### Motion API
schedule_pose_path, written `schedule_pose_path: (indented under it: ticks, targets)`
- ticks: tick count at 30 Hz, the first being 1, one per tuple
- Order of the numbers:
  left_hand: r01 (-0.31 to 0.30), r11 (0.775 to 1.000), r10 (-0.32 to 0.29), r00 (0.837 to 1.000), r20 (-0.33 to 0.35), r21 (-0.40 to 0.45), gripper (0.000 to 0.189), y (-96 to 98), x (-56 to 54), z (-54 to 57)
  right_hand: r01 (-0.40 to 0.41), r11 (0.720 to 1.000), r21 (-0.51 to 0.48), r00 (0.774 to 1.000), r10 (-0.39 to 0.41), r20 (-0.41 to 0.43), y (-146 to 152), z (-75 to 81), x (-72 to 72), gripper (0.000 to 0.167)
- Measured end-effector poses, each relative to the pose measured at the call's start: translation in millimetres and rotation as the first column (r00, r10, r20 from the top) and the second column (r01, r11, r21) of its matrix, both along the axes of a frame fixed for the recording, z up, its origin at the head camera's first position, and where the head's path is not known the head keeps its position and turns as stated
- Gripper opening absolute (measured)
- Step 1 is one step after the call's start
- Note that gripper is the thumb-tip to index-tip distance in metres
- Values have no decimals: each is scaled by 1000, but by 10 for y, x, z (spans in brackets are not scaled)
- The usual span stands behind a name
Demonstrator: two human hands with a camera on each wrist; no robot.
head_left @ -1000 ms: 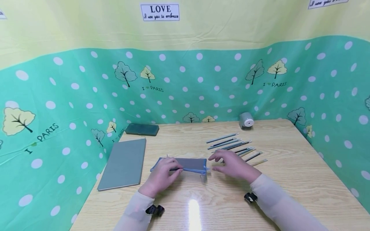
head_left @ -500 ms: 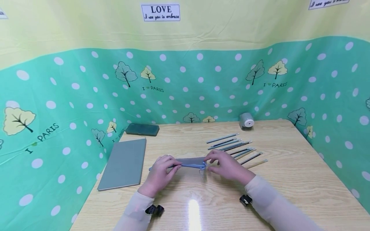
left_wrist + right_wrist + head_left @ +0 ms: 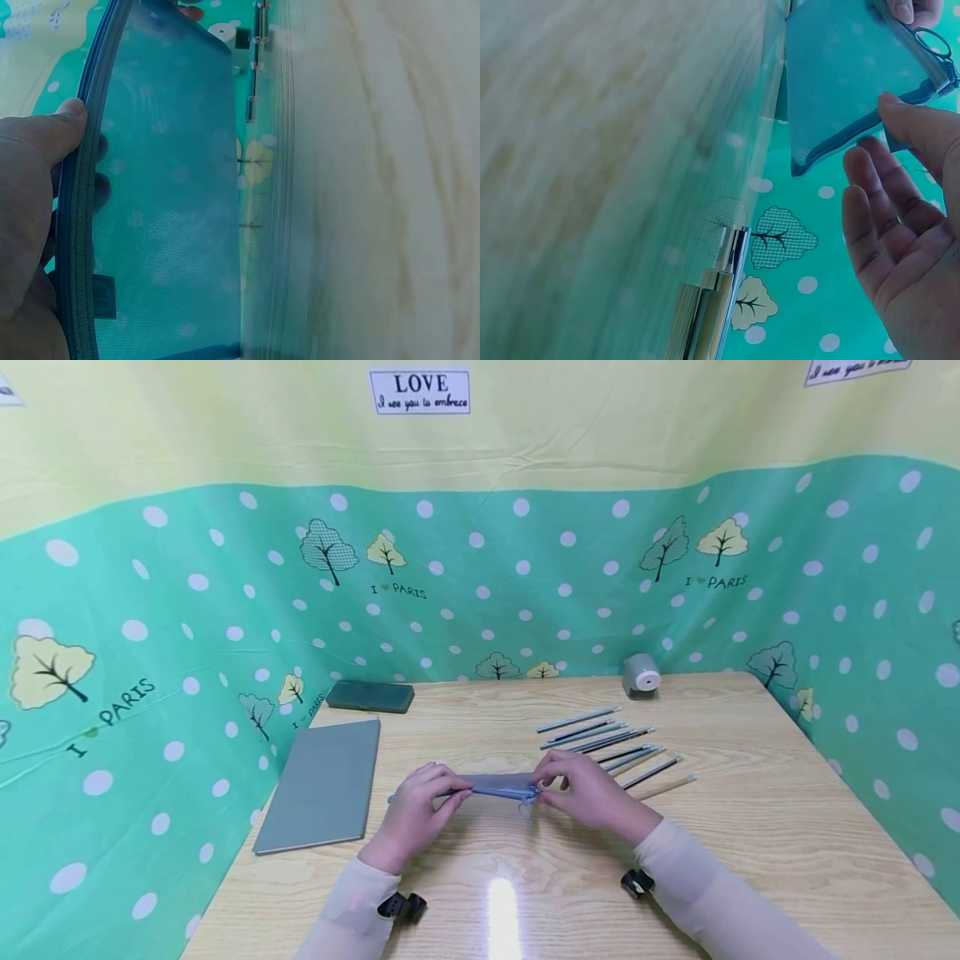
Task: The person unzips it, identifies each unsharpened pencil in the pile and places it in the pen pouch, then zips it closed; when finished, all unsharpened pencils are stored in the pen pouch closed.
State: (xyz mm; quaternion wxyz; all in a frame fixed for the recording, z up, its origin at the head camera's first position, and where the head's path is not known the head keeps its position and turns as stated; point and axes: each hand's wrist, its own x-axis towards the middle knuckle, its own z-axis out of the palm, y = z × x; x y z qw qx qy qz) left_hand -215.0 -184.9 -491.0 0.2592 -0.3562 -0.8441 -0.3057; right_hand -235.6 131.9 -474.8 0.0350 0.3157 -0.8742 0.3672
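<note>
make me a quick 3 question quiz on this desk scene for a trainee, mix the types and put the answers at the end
1. True or false: the left hand is apart from the blue mesh pouch.
2. Which of these lies to the left of the pouch? a) scissors b) grey notebook c) red cup
3. Which is farther from the person, the pencils or the grey device with the round white face?

Key: 1. False, it pinches the pouch's zipped edge. 2. b. 3. The grey device.
</note>
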Motion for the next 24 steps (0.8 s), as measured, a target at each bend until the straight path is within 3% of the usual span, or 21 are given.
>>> schedule_pose_path:
  ticks: [16,24]
  targets:
    - [-17,997,21,998,-65,72,15,26,26,60,36,999,-18,999,-36,10,11,15,-5,19]
    - [-23,998,29,995,-100,57,13,165,92,109,61,998,-24,998,-61,11,6,36,-9,18]
